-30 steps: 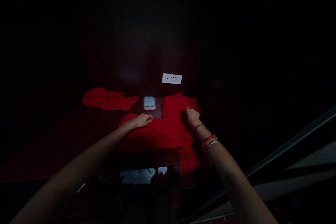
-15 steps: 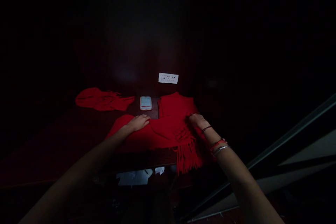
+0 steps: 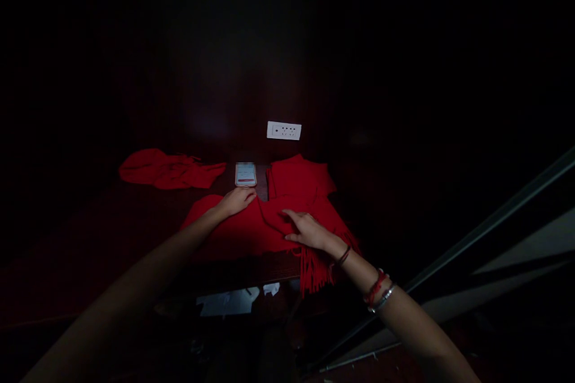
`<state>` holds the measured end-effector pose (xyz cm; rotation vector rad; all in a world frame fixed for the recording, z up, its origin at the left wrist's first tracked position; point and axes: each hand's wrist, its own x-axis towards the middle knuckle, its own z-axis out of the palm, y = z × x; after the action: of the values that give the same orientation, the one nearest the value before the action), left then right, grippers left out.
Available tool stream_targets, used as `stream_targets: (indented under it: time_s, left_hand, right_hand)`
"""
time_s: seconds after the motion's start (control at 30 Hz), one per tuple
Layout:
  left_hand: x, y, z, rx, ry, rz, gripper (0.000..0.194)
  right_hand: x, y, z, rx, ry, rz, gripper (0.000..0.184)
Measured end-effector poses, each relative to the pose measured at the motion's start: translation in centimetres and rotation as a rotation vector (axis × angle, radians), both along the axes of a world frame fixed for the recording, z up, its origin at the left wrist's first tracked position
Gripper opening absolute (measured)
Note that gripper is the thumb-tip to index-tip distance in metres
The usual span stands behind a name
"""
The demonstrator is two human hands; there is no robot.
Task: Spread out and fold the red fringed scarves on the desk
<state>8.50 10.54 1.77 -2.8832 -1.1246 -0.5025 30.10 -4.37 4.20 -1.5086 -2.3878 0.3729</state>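
A red fringed scarf [image 3: 240,232] lies folded over the table, its tassels [image 3: 313,269] hanging past the front edge. At the scarf's upper edge, my left hand [image 3: 239,200] has its fingers closed on the cloth. My right hand [image 3: 309,231] lies over the scarf near the fringe, thumb and fingers apart and pointing left, nothing gripped in it. Behind it, a further folded part of red cloth [image 3: 299,175] spreads toward the wall; whether it belongs to the same scarf I cannot tell.
A phone [image 3: 245,173] with a lit screen lies behind my left hand. Another crumpled red cloth [image 3: 173,170] is at the back left. A white socket panel [image 3: 284,130] is on the dark wall. White papers [image 3: 227,302] show below the table edge. A pale slanted bar [image 3: 498,216] stands right.
My right hand has moved left and nearer, from the scarf's right side onto the cloth, and its fingers have opened. The left hand stays at the upper edge. The view has shifted slightly.
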Motion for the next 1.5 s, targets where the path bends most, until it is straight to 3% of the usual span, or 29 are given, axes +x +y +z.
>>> stream_targets:
  time_s: [0.1, 0.23, 0.33, 0.47, 0.57, 0.67, 0.73, 0.87, 0.97, 1.07, 1.17, 1.3, 1.4, 1.5]
  left_hand:
    - [0.2, 0.4, 0.5, -0.035, 0.004, 0.031, 0.029]
    - [0.5, 0.6, 0.1, -0.027, 0.024, 0.063, 0.028]
    - [0.4, 0.3, -0.6, 0.009, 0.053, 0.085, 0.028]
    - [0.1, -0.1, -1.1, 0.067, 0.078, 0.096, 0.027]
    - [-0.1, -0.3, -0.9, 0.106, 0.077, 0.113, 0.028]
    - [-0.3, -1.1, -0.2, 0.160, 0.078, 0.172, 0.028]
    - [-1.2, -1.9, 0.5, 0.192, 0.058, 0.234, 0.030]
    - [-5.6, -3.3, 1.6, 0.110, -0.017, 0.465, 0.041]
    - [-10.2, -4.2, 1.9, -0.217, -0.030, 0.588, 0.043]
    - [-13.2, -5.6, 1.9, -0.643, -0.099, 0.548, 0.035]
    - [-13.9, -7.2, 1.8, -0.892, -0.282, 0.489, 0.037]
    - [-13.3, -8.3, 2.5, -0.925, -0.505, 0.477, 0.057]
    - [-12.6, -8.0, 3.8, -0.858, -0.704, 0.510, 0.057]
    - [-11.7, -7.6, 4.7, -0.817, -0.871, 0.423, 0.053]
  right_hand:
    - [0.9, 1.7, 0.2, -0.001, 0.203, -0.085, 0.019]
    - [2.7, 3.7, 1.4, -0.156, 0.361, -0.083, 0.017]
    - [3.9, 4.9, 2.2, -0.238, 0.163, -0.177, 0.025]
    - [5.7, 6.8, 3.0, -0.093, -0.119, -0.429, 0.021]
    - [6.3, 7.7, 3.2, -0.004, -0.176, -0.515, 0.018]
    - [5.1, 7.5, 2.6, 0.107, -0.231, -0.559, 0.023]
    - [3.4, 6.6, 1.9, 0.198, -0.267, -0.501, 0.026]
    - [0.2, 3.7, -0.1, 0.188, -0.269, -0.074, 0.042]
    - [-0.4, 2.0, -1.6, 0.076, -0.302, 0.104, 0.054]
    - [-0.3, 1.5, -2.1, 0.052, -0.336, 0.108, 0.058]
    - [-1.4, 1.6, -1.8, 0.128, -0.294, 0.180, 0.059]
    - [-4.1, 1.2, -1.8, 0.140, -0.303, 0.273, 0.059]
    - [-5.1, 0.9, -2.2, 0.126, -0.323, 0.271, 0.050]
    - [-4.7, 0.8, -2.2, 0.096, -0.293, 0.312, 0.048]
